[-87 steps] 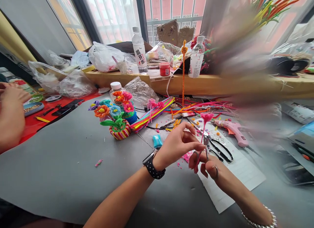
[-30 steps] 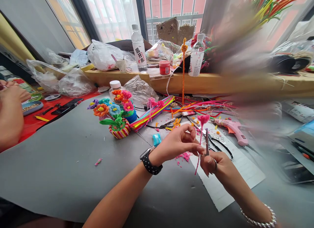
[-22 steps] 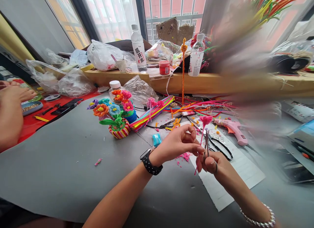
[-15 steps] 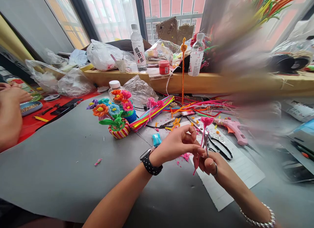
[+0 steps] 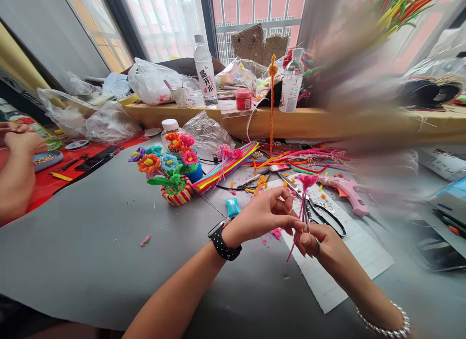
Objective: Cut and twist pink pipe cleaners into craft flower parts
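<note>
Between my hands stands a pink pipe-cleaner flower [image 5: 307,179], its fuzzy head up and its stem running down past my fingers. My left hand [image 5: 271,212] pinches that stem between thumb and fingertips. With fingers curled through the handles, my right hand [image 5: 316,241] grips small scissors [image 5: 305,215], blades pointing up close beside the stem. My fingers hide part of the handles. Black-handled scissors [image 5: 329,220] lie behind my right hand on a white sheet [image 5: 345,266]. Pink fuzz scraps [image 5: 276,233] are scattered below my left hand.
Left of my hands stand a striped pot of pipe-cleaner flowers [image 5: 177,192] and a blue packet [image 5: 232,208]. Behind lies a bundle of colored pipe cleaners [image 5: 227,168]. A pink glue gun [image 5: 351,195] rests at right. Another person's hands [image 5: 24,142] are at far left.
My right hand has moved up slightly with the scissors, and the blades look closer together. My left hand still pinches the stem. At far left, the other person's hands have shifted a little.
</note>
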Motion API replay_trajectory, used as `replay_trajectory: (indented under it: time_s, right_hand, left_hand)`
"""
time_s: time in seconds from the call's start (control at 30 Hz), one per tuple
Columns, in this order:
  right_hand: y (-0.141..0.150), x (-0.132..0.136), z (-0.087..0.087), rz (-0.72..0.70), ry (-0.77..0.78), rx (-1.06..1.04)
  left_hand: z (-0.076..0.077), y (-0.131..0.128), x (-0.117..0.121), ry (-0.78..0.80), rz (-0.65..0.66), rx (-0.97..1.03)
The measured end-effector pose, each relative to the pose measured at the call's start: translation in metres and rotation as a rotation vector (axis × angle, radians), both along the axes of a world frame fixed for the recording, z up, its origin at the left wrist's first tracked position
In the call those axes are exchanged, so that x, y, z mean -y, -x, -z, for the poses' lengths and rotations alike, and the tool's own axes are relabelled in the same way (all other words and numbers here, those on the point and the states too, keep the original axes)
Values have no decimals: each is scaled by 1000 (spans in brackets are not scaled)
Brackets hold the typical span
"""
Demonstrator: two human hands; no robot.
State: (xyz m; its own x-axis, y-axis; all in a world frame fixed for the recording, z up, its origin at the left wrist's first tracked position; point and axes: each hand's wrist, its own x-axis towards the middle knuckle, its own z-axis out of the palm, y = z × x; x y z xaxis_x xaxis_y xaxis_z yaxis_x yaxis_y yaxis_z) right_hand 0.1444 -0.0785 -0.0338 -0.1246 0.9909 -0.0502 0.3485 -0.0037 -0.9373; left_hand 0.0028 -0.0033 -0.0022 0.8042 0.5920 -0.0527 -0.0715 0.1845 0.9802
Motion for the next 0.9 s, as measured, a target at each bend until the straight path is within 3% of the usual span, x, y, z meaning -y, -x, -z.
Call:
replay_trajectory:
  time_s: [0.77, 0.9]
  right_hand:
    - [1, -2, 2, 64, 22, 21]
    - [-3, -2, 7, 121, 14, 8]
  left_hand:
    - [0, 0, -2, 42, -47, 40]
    - [-4, 1, -3, 49, -122, 54]
